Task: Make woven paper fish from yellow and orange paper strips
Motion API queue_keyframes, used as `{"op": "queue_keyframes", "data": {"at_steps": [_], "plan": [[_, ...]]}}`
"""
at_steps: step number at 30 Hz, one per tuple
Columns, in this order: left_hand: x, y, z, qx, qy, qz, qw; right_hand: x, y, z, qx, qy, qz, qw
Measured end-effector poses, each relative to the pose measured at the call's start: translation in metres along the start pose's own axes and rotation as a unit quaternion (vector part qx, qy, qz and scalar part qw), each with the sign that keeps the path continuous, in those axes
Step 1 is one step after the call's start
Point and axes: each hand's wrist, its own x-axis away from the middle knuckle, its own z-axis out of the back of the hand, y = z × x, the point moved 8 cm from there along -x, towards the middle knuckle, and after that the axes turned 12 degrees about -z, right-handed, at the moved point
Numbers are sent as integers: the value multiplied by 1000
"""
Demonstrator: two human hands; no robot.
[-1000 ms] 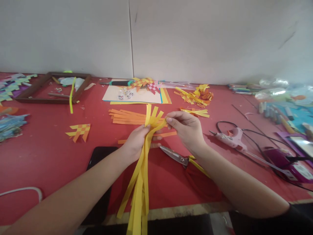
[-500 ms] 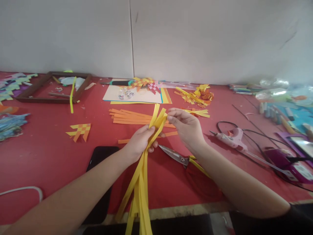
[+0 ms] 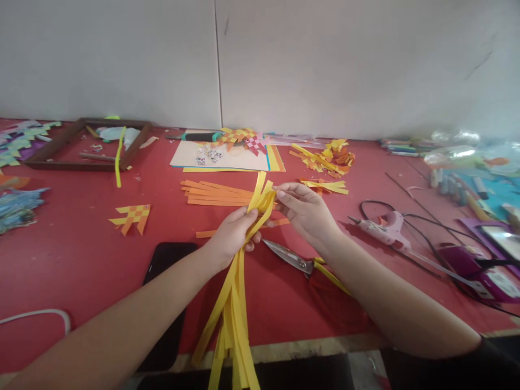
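- The yellow strips (image 3: 234, 303) form a loose bundle in front of the person's middle, raised over the red table (image 3: 89, 265); their long axis runs away from the body, the far ends leaning slightly right, the near ends hanging past the table's front edge.
- The left hand (image 3: 229, 238) is closed around the bundle near its far ends, thumb on top; it is the hand nearer the bulk of the strips.
- The right hand (image 3: 306, 211) is at the far ends' right side, thumb and forefinger pinched narrow on a yellow tip; how many strips it has there, I cannot tell.
- The short fanned ends lie between the two hands; the long tails trail below the left one.
- Orange strips (image 3: 219, 194) lie crosswise beyond the left hand; scissors (image 3: 290, 258) rest below the right hand, blades pointing left; a dark phone (image 3: 170, 257) lies partly beneath the left forearm.
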Motion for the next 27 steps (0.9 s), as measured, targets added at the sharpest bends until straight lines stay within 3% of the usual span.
{"op": "queue_keyframes", "data": {"at_steps": [5,8,11,18,27], "plan": [[0,0,0,-1,0,-1,1000,0,-2,4,-3,25,25,999],[0,-1,0,-10,1,4,1000,5,-10,7,46,58,83,994],[0,-1,1,-16,5,7,1000,14,-20,7,113,98,154,977],[-1,-3,-1,-80,-28,-17,996,27,-34,2,225,135,230,937],[-1,-5,0,-88,-32,-23,995,23,-32,4,226,140,174,948]]}}
